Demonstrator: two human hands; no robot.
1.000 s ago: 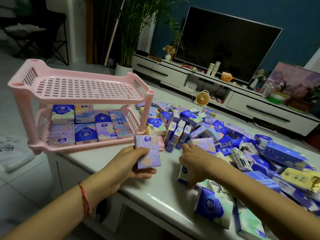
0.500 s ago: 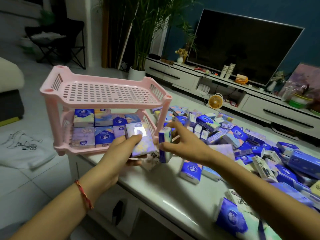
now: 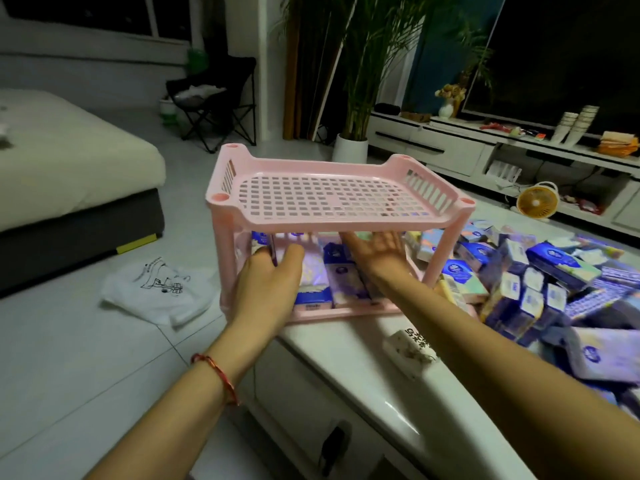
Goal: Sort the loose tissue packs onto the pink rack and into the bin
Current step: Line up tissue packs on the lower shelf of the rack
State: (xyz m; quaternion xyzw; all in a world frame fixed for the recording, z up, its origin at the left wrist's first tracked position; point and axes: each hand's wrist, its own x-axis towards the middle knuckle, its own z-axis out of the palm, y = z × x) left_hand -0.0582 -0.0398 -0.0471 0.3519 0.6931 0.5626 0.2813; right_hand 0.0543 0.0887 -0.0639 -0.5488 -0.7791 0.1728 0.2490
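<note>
The left hand [image 3: 266,289] reaches into the lower tier of the pink rack [image 3: 329,225]. Its fingers are curled and its thumb lies against a lilac floral pack [image 3: 313,271]. A dark pack edge [image 3: 274,253] shows between thumb and fingers, but I cannot tell whether the hand truly grips it. A red cord bracelet [image 3: 218,375] circles that wrist. The right hand [image 3: 377,251] is also under the top tier, released, with fingers straight and spread above the shelved packs [image 3: 343,289].

The rack has 2 slotted tiers on round corner posts and stands at the left end of the white surface [image 3: 363,382]. Its top tier is bare. On the lower tier, blue, white and lilac packs lie side by side in rows.

To the right of the rack, a heap of loose tissue packs [image 3: 540,271] covers the surface. Most are deep blue with a round logo, and some are pastel. 1 pale pack [image 3: 410,344] lies apart, near the front edge.
</note>
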